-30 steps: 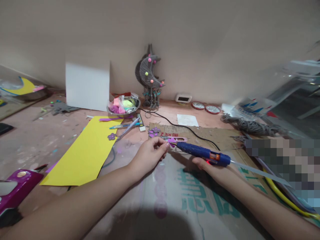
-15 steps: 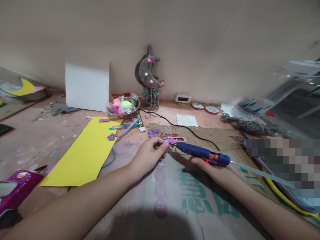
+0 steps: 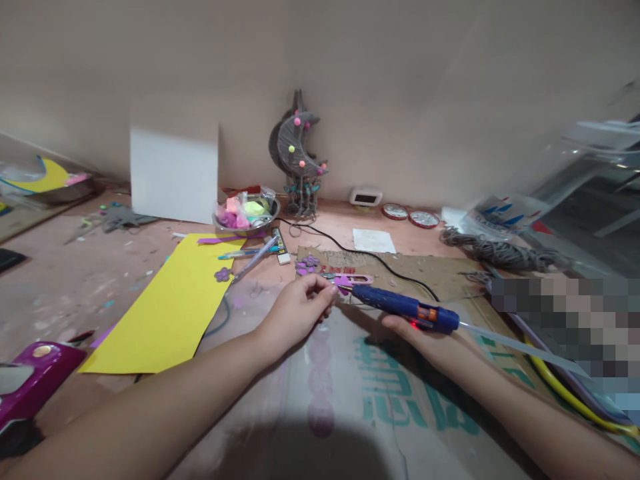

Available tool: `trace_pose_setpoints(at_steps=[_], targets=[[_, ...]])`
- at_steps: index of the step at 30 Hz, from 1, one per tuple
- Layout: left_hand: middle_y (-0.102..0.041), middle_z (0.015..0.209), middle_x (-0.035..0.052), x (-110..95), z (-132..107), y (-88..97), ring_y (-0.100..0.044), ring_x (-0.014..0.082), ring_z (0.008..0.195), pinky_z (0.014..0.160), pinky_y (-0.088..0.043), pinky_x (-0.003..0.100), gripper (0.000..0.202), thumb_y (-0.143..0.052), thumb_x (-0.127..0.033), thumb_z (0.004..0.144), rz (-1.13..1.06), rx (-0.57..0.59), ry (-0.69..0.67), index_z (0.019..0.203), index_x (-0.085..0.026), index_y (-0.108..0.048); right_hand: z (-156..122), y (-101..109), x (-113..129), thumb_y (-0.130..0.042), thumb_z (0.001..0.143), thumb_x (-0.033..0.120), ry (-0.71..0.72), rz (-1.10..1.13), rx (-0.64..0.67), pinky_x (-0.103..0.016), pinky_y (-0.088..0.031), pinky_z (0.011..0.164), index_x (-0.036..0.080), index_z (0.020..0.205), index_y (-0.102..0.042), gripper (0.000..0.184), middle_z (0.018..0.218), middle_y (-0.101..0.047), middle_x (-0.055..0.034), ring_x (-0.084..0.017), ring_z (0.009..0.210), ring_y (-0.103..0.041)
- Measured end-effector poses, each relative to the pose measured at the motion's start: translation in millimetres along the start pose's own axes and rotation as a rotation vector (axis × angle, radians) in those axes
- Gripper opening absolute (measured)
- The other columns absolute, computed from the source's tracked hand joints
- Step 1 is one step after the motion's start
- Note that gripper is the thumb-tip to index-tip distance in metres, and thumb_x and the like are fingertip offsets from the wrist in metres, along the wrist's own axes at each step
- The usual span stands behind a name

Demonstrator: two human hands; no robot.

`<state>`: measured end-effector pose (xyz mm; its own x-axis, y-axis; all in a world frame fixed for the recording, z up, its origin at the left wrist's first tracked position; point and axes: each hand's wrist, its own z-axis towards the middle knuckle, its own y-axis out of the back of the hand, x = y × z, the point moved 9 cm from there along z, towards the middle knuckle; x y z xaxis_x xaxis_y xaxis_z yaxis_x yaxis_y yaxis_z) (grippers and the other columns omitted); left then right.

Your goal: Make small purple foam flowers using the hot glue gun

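Right hand (image 3: 426, 341) grips the blue hot glue gun (image 3: 395, 303) from beneath, its nozzle (image 3: 348, 289) pointing left; close by the nozzle's tip, the left hand (image 3: 299, 305) pinches its fingertips together, and a small purple piece (image 3: 343, 282) shows just beside them, though whether they hold it I cannot tell

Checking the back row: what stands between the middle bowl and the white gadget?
In the head view, the grey moon ornament stands between the bowl and white gadget.
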<state>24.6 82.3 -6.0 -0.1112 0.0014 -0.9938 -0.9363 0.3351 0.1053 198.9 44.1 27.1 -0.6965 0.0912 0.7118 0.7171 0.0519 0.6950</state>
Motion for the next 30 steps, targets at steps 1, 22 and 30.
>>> trace_pose_setpoints(at_steps=[1, 22, 30], targets=[[-0.051, 0.06, -0.0023, 0, 0, -0.3, -0.047, 0.0089, 0.052, 0.05, -0.038, 0.021, 0.025, -0.05, -0.041, 0.082, -0.004, 0.001, 0.005, 0.077, -0.016, -0.051, 0, 0, -1, -0.059, 0.069, 0.041, -0.012, -0.006, 0.009, -0.03, -0.057, 0.054, 0.023, 0.084, -0.072, 0.027, 0.07, -0.074, -0.0017, -0.025, 0.067, -0.07], [-0.051, 0.06, -0.0024, 4, 2, 0.6, -0.047, 0.0077, 0.05, 0.05, -0.038, 0.02, 0.027, -0.053, -0.041, 0.08, -0.102, -0.006, 0.039, 0.076, -0.015, -0.051, 1, -4, 2, -0.058, 0.069, 0.039, -0.007, 0.083, 0.025, -0.03, -0.057, 0.054, 0.024, 0.087, -0.073, 0.028, 0.07, -0.073, -0.0008, -0.024, 0.065, -0.07], [-0.051, 0.059, -0.0028, 6, 2, 0.7, -0.047, 0.0075, 0.05, 0.049, -0.039, 0.02, 0.026, -0.055, -0.041, 0.079, -0.125, -0.014, 0.064, 0.077, -0.015, -0.052, 1, -5, -6, -0.061, 0.069, 0.04, -0.043, 0.121, -0.009, -0.029, -0.057, 0.057, 0.023, 0.088, -0.071, 0.028, 0.067, -0.073, -0.0013, -0.024, 0.065, -0.069]])
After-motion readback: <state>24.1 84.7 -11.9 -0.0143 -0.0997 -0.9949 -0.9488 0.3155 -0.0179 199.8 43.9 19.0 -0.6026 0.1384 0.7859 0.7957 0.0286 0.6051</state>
